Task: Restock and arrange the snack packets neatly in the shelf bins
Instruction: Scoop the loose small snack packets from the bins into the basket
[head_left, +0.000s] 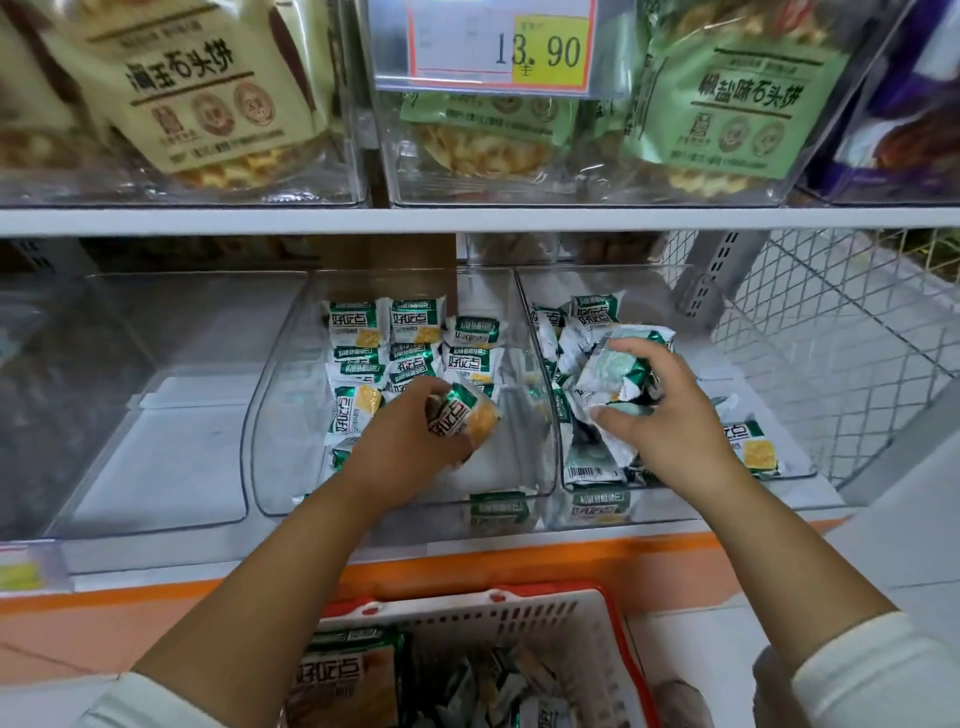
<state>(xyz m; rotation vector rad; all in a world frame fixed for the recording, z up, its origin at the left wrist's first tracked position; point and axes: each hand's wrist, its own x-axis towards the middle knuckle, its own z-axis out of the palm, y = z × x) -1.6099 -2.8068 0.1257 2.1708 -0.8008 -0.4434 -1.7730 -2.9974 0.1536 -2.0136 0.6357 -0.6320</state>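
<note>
The left forearm (270, 587) and right forearm (779, 540) are bare and reach forward from white sleeves (872, 670). The left hand (410, 436) lies palm-down, its fingers curled round one packet (465, 415). The right hand (670, 415), level with it and apart, points its thumb leftward and grips a crumpled bunch of packets (615, 371).

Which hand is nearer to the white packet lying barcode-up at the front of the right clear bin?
Right. The right hand is behind the white barcode-up packet, in the same clear bin; the left hand is in the middle bin.
</note>
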